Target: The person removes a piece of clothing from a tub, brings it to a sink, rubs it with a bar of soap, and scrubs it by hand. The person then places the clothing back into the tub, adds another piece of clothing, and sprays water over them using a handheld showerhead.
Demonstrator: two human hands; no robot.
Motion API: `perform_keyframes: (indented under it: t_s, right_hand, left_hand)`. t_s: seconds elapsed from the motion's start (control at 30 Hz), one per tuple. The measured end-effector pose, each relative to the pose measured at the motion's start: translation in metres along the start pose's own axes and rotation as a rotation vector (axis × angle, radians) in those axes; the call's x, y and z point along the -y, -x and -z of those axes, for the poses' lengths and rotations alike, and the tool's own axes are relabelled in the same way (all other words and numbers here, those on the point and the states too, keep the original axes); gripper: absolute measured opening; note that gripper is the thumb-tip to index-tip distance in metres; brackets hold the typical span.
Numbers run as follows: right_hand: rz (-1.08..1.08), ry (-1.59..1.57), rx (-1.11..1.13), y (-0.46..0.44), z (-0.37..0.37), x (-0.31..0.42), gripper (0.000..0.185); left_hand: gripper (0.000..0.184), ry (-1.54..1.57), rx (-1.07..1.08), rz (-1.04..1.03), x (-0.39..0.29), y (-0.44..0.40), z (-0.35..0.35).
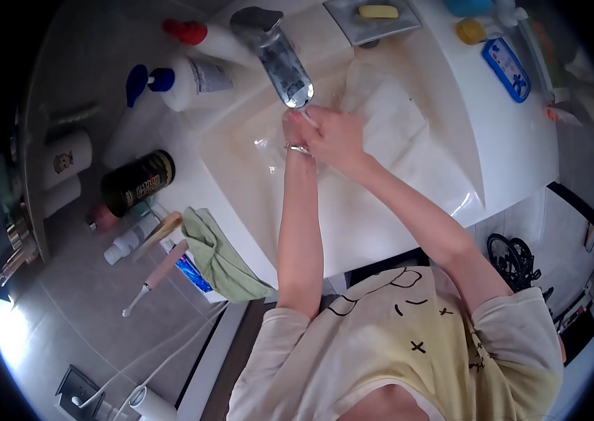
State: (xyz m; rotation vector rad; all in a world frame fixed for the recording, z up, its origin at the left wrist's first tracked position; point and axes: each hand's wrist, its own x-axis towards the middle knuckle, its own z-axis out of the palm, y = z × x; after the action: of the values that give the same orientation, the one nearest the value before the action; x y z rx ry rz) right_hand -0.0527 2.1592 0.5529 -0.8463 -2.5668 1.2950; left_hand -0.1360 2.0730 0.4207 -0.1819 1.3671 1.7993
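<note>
My left hand (293,128) is directly below the faucet (290,77), with a silver bracelet (299,149) round its wrist. Its fingers are mostly hidden by my right hand (335,137), which wraps over it from the right side. A thin stream of water seems to run from the spout onto the hands. Both hands are over the white sink (241,179). A wet whitish cloth (392,119) lies spread in the basin beside my right hand; its exact kind is hard to make out.
Left of the sink stand a blue-topped pump bottle (188,81), a red-capped bottle (220,42), a black canister (139,182), a pink electric toothbrush (163,266) and a green towel (216,256). A soap dish (350,28) with yellow soap (378,11) and a blue case (506,70) are farther right.
</note>
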Motion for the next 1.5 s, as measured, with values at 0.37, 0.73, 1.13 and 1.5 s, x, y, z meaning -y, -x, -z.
perform_keyframes:
  t_s: [0.37,0.73,1.13,1.5]
  right_hand:
    - [-0.03,0.001,-0.055,-0.031,0.002,-0.022,0.022]
    - [-0.033,0.067,-0.01,-0.036,0.005,-0.02,0.025]
    - [0.129,0.021,-0.155,-0.01,-0.004,-0.016,0.032]
    - [-0.151,-0.199,0.186,-0.04,0.046,-0.034,0.047]
  left_hand:
    - [0.023,0.281,-0.056,0.148,-0.014,0.021,-0.036]
    - [0.023,0.319,0.047,0.204,-0.039,0.033,-0.054]
    - [0.023,0.344,0.369,0.03,0.0,-0.003,-0.008]
    - [0.036,0.081,0.095,0.052,-0.081,0.068,-0.043]
